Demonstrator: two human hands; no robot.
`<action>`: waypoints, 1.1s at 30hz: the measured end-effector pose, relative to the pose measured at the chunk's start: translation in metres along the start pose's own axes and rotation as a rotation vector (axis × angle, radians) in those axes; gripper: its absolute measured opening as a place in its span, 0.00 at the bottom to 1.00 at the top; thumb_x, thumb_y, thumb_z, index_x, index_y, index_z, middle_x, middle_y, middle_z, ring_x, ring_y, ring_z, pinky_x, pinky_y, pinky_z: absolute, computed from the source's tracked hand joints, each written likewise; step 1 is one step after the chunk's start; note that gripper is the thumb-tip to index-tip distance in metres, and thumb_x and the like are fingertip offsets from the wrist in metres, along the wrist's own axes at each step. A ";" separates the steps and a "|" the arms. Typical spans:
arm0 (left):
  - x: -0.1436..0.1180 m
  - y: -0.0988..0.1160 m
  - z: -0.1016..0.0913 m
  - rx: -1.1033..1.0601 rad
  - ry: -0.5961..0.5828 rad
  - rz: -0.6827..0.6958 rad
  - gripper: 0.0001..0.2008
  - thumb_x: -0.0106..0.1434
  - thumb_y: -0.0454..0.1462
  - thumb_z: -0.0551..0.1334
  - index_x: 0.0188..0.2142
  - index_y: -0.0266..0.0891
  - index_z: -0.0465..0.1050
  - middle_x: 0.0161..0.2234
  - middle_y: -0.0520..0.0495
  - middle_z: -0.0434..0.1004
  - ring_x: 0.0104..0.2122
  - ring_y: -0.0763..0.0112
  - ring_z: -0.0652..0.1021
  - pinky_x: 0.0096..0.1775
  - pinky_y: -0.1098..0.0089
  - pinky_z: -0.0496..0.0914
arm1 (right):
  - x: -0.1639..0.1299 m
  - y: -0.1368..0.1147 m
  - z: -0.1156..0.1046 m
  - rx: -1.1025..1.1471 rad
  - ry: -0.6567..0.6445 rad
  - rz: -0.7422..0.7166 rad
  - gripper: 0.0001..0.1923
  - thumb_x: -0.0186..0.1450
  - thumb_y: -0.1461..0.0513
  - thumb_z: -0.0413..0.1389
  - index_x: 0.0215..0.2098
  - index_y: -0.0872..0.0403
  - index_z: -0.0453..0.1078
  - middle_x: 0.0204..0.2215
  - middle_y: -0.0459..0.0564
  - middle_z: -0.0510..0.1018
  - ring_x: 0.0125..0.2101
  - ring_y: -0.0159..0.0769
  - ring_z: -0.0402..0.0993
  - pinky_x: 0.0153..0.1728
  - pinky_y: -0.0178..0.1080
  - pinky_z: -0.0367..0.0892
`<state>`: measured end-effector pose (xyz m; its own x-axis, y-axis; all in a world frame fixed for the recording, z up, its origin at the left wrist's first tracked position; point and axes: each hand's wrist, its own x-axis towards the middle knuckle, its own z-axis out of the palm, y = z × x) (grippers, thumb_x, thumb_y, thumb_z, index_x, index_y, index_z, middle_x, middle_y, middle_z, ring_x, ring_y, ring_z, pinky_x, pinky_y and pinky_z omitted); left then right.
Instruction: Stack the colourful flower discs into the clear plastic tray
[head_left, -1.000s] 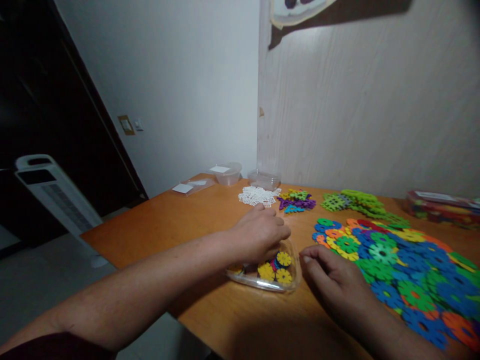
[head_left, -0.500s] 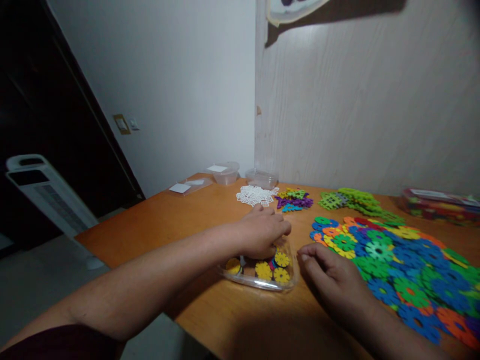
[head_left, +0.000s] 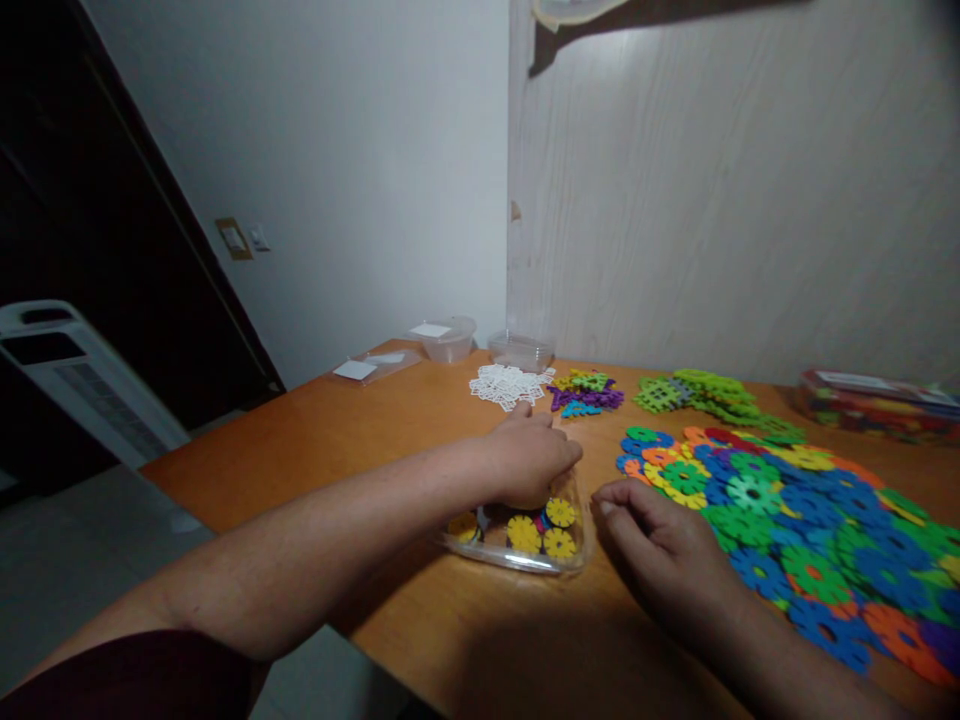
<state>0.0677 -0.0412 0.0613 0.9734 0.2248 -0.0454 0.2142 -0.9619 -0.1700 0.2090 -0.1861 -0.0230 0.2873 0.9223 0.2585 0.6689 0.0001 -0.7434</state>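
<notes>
My left hand [head_left: 531, 458] is palm down over a clear plastic tray [head_left: 517, 562], its fingers bent downward and their tips mostly hidden. In the tray lie several yellow notched discs [head_left: 523, 534], with a bit of pink and blue among them. Just right of the tray, my right hand [head_left: 664, 535] rests low with curled fingers, thumb and forefinger tips close together. Whether it holds anything small does not show. Beyond it to the right spreads a large heap of colourful flower-shaped discs [head_left: 814, 530].
Behind the tray are white lattice pieces [head_left: 510, 386], purple and yellow pieces [head_left: 589, 392] and lime-green pieces [head_left: 701, 395]. Clear containers [head_left: 521, 350] and a plastic bag [head_left: 375, 366] sit along the back of the wooden table [head_left: 300, 450]. A filled box [head_left: 877, 405] stands at right.
The whole view has shifted slightly, with the scene sitting a little higher and further left. Both hands keep nearly the same places about the tray.
</notes>
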 end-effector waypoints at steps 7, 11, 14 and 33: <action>-0.005 0.002 -0.004 -0.011 0.076 0.016 0.08 0.65 0.40 0.58 0.38 0.40 0.74 0.34 0.43 0.79 0.39 0.58 0.74 0.46 0.56 0.61 | -0.001 0.004 -0.001 0.009 -0.022 0.002 0.12 0.69 0.55 0.50 0.36 0.50 0.72 0.27 0.46 0.78 0.31 0.41 0.75 0.31 0.39 0.67; -0.010 0.002 -0.011 -0.024 0.081 0.000 0.08 0.65 0.39 0.58 0.39 0.39 0.73 0.35 0.44 0.79 0.37 0.61 0.75 0.45 0.59 0.63 | -0.003 0.003 -0.001 0.005 -0.022 -0.002 0.12 0.69 0.55 0.49 0.36 0.50 0.71 0.27 0.45 0.77 0.30 0.40 0.75 0.31 0.39 0.66; -0.012 -0.001 -0.015 -0.040 0.076 -0.005 0.08 0.63 0.38 0.59 0.39 0.39 0.73 0.36 0.44 0.79 0.36 0.61 0.76 0.41 0.63 0.65 | -0.002 -0.001 -0.001 0.005 -0.022 -0.002 0.12 0.69 0.54 0.49 0.35 0.50 0.71 0.27 0.45 0.77 0.30 0.40 0.74 0.31 0.39 0.66; -0.027 -0.015 -0.027 -0.488 0.204 -0.046 0.09 0.67 0.37 0.58 0.40 0.36 0.77 0.33 0.48 0.79 0.32 0.73 0.74 0.35 0.72 0.65 | -0.002 0.003 -0.001 -0.016 0.149 -0.055 0.14 0.68 0.54 0.52 0.43 0.51 0.74 0.34 0.49 0.82 0.34 0.41 0.79 0.30 0.37 0.70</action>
<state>0.0408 -0.0373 0.0920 0.9478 0.2802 0.1525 0.2227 -0.9235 0.3124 0.2111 -0.1885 -0.0257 0.3477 0.8537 0.3877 0.6969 0.0413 -0.7160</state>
